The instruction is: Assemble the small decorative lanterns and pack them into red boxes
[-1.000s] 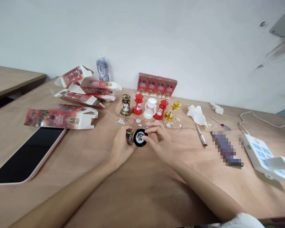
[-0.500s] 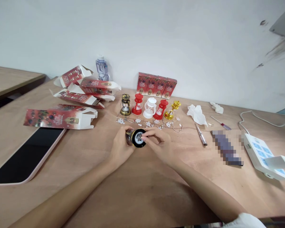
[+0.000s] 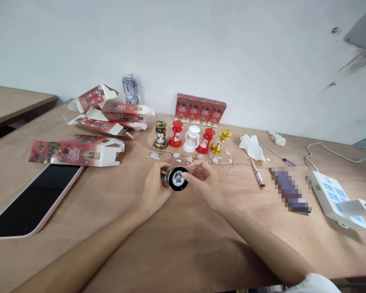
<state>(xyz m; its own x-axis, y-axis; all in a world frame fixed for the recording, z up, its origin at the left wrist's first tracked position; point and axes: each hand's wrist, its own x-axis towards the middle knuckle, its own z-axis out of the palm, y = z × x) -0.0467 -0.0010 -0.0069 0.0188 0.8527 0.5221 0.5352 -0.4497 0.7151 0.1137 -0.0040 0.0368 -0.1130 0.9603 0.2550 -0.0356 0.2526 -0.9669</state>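
Observation:
My left hand point(image 3: 155, 185) is closed around a small black-and-gold lantern point(image 3: 165, 176), tipped so its round black underside faces me. A white recess in that base shows a small metallic part point(image 3: 178, 176). At the recess, my right hand point(image 3: 205, 181) has its thumb tip against or just beside the metallic part, fingers bent; anything pinched there is too small to make out. Beyond my hands stand a black-and-gold lantern point(image 3: 160, 136), a red lantern point(image 3: 175, 136), a white lantern point(image 3: 191, 140), another red lantern point(image 3: 205, 141) and a gold lantern point(image 3: 221, 142).
Bent wires and small white pieces point(image 3: 189, 160) lie before the lanterns. Opened red boxes point(image 3: 70, 153) and a phone point(image 3: 33, 199) are left; upright boxes point(image 3: 199, 110) stand behind. Rightward lie crumpled tissue point(image 3: 251, 147), screwdrivers point(image 3: 257, 174), a pixelated dark object point(image 3: 289, 189) and a power strip point(image 3: 338, 199).
My right index finger has lifted back from the base while the thumb stays at the metallic part, now more exposed. The lantern remains in my left hand, nearly unmoved.

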